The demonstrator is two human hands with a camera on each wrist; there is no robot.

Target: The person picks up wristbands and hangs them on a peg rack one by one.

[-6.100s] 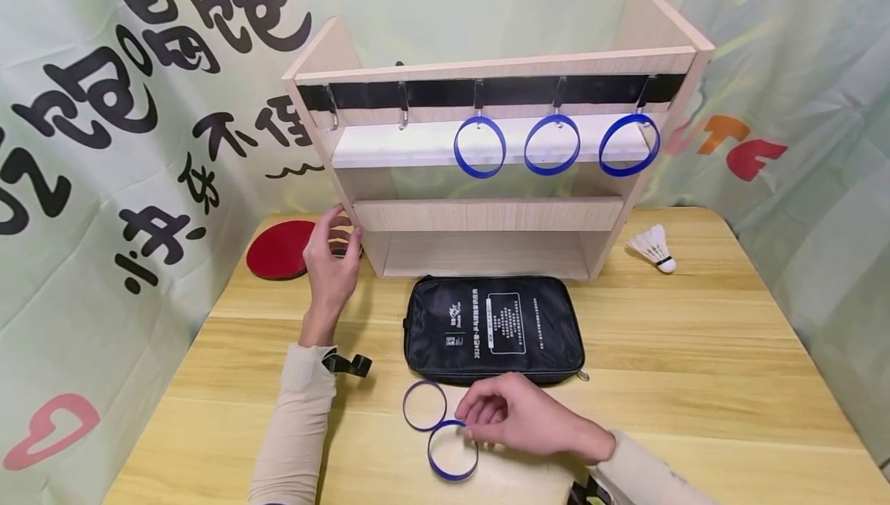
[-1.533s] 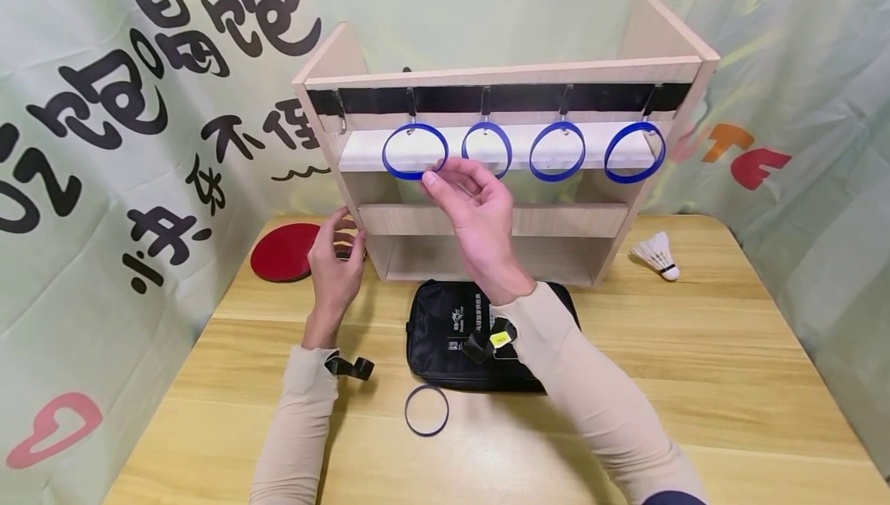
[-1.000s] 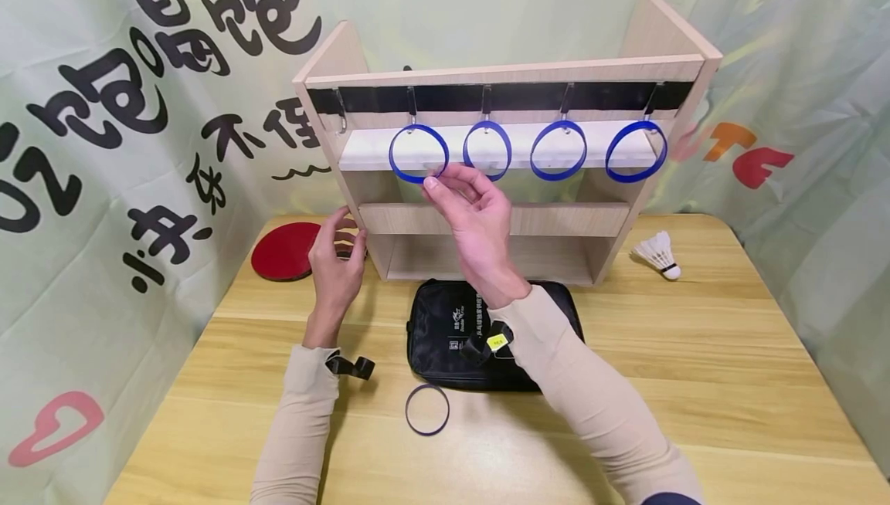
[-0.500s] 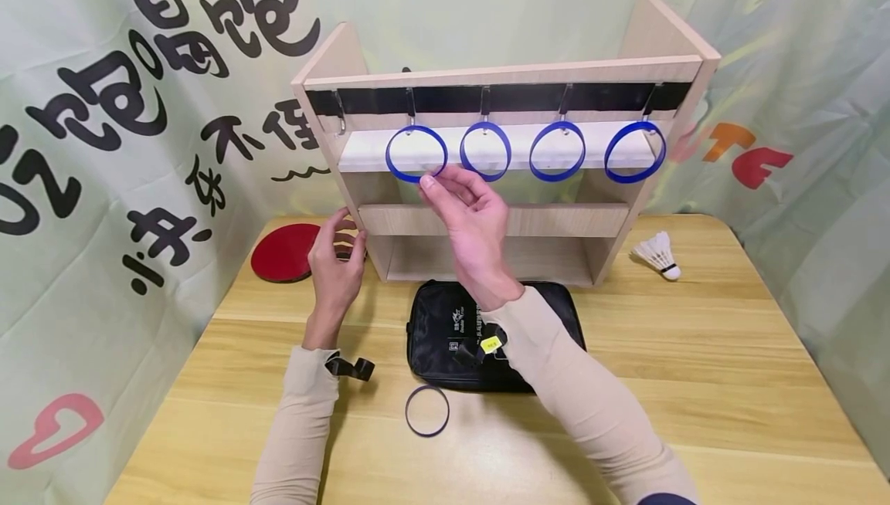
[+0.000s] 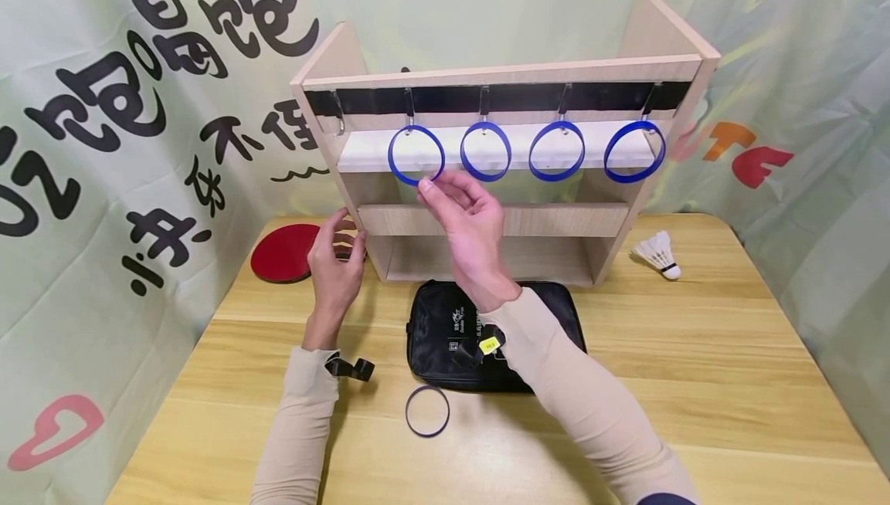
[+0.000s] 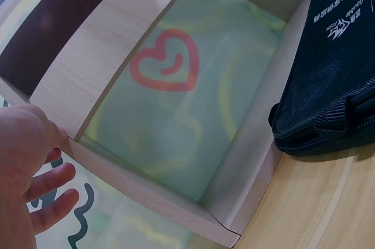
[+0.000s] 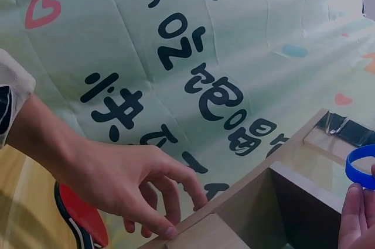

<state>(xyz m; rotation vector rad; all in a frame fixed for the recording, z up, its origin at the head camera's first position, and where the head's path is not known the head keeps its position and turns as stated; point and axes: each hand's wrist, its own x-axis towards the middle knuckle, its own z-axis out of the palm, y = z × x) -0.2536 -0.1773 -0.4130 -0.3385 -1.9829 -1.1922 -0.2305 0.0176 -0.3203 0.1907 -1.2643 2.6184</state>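
My right hand [image 5: 473, 238] pinches the lower rim of a blue wristband [image 5: 391, 154] that hangs from the second hook from the left of a wooden rack [image 5: 494, 219]. In the right wrist view, the fingers [image 7: 351, 217] are right below that band. Three more blue wristbands hang to its right, the nearest one [image 5: 510, 154] close by the hand. The leftmost hook [image 5: 340, 123] is bare. My left hand [image 5: 337, 266] holds the rack's left side, thumb at the front edge and fingers along the outside. Another blue wristband [image 5: 408, 421] lies on the table.
A black zip case [image 5: 431, 335] lies before the rack, partly under my right forearm. A red table tennis bat [image 5: 281, 254] lies left behind my left hand, and a shuttlecock [image 5: 656, 252] to the right. A printed curtain [image 5: 514, 3] stands behind.
Since the oldest frame, my right hand has raised one wristband from the table to the second hook. Lately the hand and band have shifted only slightly. My left hand stays at the rack.
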